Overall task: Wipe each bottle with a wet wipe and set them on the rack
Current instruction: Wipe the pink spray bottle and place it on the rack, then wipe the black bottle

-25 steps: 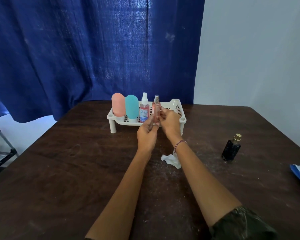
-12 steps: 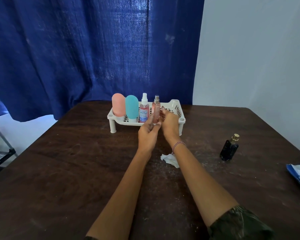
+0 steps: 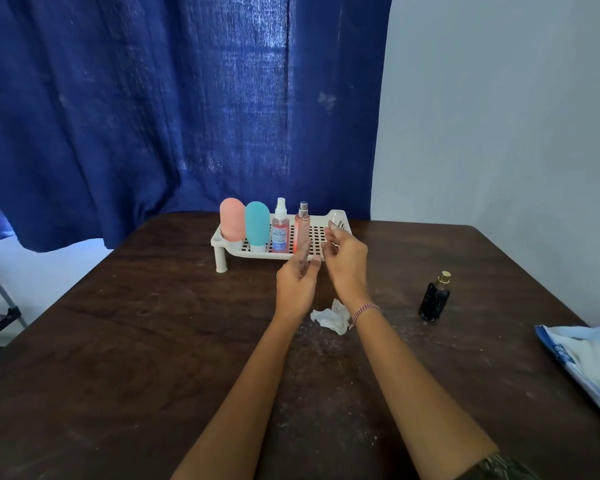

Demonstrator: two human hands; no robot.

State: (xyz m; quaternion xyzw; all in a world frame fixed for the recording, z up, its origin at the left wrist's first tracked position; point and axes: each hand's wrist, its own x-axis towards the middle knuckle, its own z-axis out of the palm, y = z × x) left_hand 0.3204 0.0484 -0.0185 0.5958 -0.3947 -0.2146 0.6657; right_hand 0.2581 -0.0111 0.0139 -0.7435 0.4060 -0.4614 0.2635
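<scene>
Working over a big dark brown wooden table [image 3: 136, 341], with a white slotted plastic rack on short legs [image 3: 219, 241] sitting at the far middle and a blue-and-white wipes packet [image 3: 582, 355] lying at the right edge. Hovering both hands just in front of the rack: left hand [image 3: 297, 289] with fingers straight and relaxed, tips right at the foot of the slim pink spray bottle with a silver top [image 3: 302, 226], right hand [image 3: 347, 268] loosely curled and gripping nothing. Not managing to tell actual contact between that left hand and the bottle. Looking like wrapping up the placing step, with the slim one standing upright on the rack, fourth in a row after a rounded pink squeeze bottle [image 3: 232, 220], a rounded teal squeeze bottle [image 3: 257, 223] and a clear spray bottle with pink liquid [image 3: 280, 233]. Doing this bit well probably meaning easing both hands straight back, not clipping that tall skinny thing and dominoing its neighbours. Leaving a small black glass bottle with a gold cap [image 3: 434, 299] standing on the table off to the right, not racked yet, and a crumpled white wet wipe [image 3: 329, 317] lying just beside the right wrist, so probably grabbing that wipe next.
</scene>
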